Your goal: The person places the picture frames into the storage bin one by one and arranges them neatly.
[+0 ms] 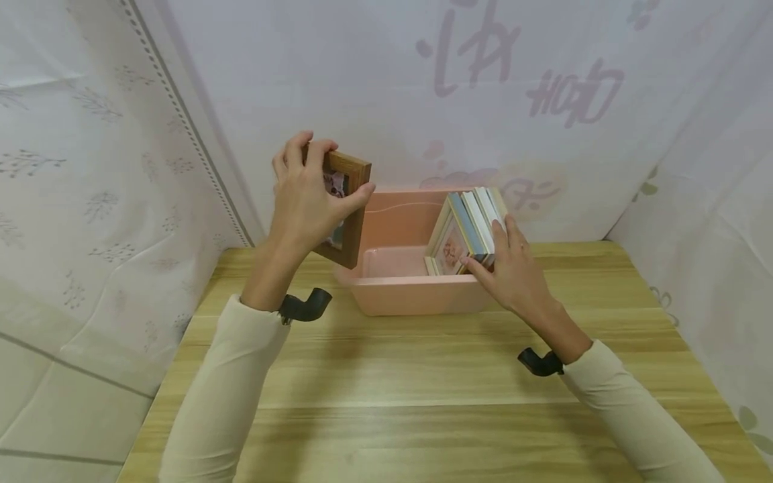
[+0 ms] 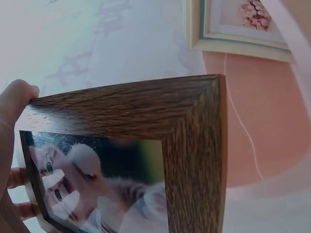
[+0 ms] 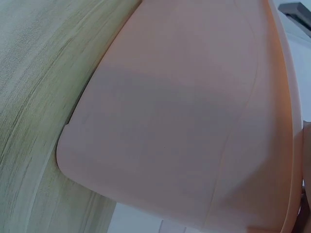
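Note:
My left hand grips a brown wooden picture frame upright at the bin's left end, thumb on one side and fingers over its top. In the left wrist view, this wooden frame shows a picture of a striped kitten. A pink plastic bin stands on the table. Several picture frames with cream, blue and white edges lean together in its right end. My right hand holds these leaning frames at their near edges, thumb on the front one, which has a pink flower print.
The wood-grain table extends toward me. A printed white curtain hangs right behind the bin, with more fabric at both sides. In the right wrist view, the bin's outer wall fills most of the picture.

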{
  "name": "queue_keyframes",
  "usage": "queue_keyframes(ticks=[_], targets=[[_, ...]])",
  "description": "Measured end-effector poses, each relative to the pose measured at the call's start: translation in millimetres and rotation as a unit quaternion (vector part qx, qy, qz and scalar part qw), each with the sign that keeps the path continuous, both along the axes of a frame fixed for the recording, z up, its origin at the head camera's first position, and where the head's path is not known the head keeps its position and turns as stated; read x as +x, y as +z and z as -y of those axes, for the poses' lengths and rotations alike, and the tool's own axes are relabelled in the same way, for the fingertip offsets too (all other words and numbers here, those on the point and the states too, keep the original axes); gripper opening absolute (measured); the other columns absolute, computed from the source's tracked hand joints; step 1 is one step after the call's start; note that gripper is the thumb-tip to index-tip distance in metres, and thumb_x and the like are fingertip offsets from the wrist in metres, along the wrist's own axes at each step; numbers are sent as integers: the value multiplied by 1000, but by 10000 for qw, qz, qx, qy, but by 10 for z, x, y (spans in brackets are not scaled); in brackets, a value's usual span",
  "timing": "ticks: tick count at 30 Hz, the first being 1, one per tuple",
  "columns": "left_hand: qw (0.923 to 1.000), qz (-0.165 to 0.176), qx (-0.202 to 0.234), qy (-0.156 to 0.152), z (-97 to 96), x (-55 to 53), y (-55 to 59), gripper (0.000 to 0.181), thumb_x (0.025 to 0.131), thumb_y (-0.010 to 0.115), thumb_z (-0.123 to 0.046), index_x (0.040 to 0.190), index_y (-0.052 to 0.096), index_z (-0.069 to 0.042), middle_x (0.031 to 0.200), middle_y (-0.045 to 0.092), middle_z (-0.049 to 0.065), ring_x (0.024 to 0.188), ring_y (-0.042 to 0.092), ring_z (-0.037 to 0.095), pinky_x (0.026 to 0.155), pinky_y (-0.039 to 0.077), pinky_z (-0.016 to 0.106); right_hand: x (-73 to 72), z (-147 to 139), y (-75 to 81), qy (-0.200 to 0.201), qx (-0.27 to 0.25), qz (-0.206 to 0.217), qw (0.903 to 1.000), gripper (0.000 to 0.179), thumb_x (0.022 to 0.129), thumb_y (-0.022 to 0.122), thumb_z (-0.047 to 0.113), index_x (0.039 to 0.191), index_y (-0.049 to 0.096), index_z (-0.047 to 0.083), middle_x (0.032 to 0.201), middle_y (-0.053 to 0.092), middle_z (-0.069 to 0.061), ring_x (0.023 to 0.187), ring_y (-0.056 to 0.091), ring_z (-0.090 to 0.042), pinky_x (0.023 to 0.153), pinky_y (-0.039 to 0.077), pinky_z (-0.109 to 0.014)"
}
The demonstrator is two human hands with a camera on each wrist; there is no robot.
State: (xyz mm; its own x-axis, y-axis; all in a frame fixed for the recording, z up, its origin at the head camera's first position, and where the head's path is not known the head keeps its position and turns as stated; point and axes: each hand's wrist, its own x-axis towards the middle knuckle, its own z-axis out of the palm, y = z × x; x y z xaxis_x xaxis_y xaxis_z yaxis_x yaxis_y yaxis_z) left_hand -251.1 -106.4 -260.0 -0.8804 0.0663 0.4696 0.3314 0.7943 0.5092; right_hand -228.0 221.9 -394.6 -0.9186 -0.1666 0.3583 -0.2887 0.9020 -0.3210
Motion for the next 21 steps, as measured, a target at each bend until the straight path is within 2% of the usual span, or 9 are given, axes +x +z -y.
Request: queue_keyframes(ticks=[9,16,21], targets=[[9982,-214,-118,-553,-239,-178,-2,73,80,72,-58,134,49,-15,155,27,11,142,20,34,104,36,59,-6,2,-8,-29,11,-23,10000,87,94,58,52,151,27,-7,156,21,-34,136,34,-55,89,44,-71],[9959,-100,-441,-782,-382,-266,-46,72,79,70,-61,133,50,-17,155,26,9,144,16,34,92,40,63,-8,4,-18,-44,15,2,10000,87,94,59,51,151,27,-7,156,21,-34,136,34,-55,91,44,-70],[9931,-108,-572,-1021,-477,-331,-69,71,77,74,-56,131,50,-16,152,26,10,141,19,36,90,42,61,-20,-2,-21,-56,5,62,10000,89,95,55,56,152,26,-6,158,20,-32,138,32,-54,94,43,-70]])
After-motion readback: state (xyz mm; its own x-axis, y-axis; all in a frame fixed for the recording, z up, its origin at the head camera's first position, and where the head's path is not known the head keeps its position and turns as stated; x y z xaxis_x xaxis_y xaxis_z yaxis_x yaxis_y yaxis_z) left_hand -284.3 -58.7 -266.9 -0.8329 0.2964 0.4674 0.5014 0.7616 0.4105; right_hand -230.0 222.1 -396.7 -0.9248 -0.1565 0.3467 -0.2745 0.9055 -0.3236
